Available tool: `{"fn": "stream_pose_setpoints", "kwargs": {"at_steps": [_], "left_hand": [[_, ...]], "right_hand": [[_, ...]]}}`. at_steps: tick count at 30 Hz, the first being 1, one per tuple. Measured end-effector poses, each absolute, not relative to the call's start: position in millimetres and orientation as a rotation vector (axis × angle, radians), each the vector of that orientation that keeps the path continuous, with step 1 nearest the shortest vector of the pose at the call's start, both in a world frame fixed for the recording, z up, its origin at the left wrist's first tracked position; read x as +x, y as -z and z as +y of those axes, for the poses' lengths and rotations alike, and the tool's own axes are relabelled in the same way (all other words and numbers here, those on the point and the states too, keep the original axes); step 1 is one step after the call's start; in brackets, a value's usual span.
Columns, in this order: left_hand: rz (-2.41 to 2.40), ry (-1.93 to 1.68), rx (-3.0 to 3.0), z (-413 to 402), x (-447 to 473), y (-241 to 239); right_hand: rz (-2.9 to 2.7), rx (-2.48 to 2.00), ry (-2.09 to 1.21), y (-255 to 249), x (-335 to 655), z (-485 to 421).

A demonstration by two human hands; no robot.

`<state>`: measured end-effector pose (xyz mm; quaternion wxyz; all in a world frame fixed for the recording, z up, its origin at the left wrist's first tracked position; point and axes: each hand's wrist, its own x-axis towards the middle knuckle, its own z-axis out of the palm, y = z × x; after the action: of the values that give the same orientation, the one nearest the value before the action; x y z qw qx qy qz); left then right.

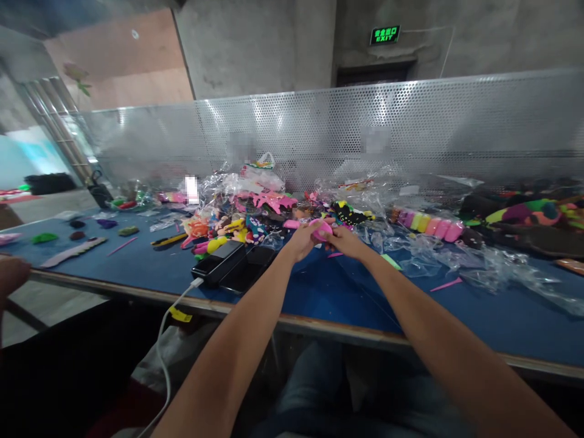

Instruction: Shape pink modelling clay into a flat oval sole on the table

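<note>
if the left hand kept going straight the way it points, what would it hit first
Probably the black spotted toy in the colourful pile just beyond the pink piece that the left hand holds with the right hand; depth is unclear.

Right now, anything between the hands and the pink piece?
Nothing visible. Left hand and right hand both touch the pink piece, held above the blue table.

Two bare forearms without sleeves, no rings or watch; grey-blue trousers (314, 389) on the lap.
</note>
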<state>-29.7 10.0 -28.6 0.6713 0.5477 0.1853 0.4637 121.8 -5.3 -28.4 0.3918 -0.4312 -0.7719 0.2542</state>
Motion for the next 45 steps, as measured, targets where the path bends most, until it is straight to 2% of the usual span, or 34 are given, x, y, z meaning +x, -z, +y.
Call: {"fn": "stream_pose_setpoints", "kwargs": {"at_steps": [13,18,23,27,30,31,33,37,39,45], "left_hand": [[0.465,-1.140,1.289,12,-30,26],[0.732,-1.367,1.499,5,-34,20],[0.765,-1.389,1.620,-34,-51,13],[0.982,-1.340,1.908,-97,-74,21],[1.189,-0.996,2.127,-141,-90,36],[1.280,-1.004,2.170,-152,-94,43],[1.349,-1.124,2.274,-166,-96,56],[1.251,-1.093,2.517,-174,-87,70],[1.255,-1.022,2.552,-173,-83,69],[1.241,-0.805,2.711,-170,-78,58]], "right_hand": [[-1.821,-1.022,-0.745,28,110,-14],[-1.580,-1.068,-0.715,19,107,-19],[-1.499,-0.913,-0.937,5,99,-34],[-1.793,-0.955,-1.146,-1,100,-51],[-2.227,-0.956,-1.292,4,107,-61],[-2.360,-0.965,-1.283,8,110,-63],[-2.558,-1.045,-1.094,15,114,-68],[-2.616,-1.289,-0.435,19,120,-75],[-2.564,-1.281,-0.313,17,125,-77],[-2.546,-0.863,-0.121,15,144,-88]]}}
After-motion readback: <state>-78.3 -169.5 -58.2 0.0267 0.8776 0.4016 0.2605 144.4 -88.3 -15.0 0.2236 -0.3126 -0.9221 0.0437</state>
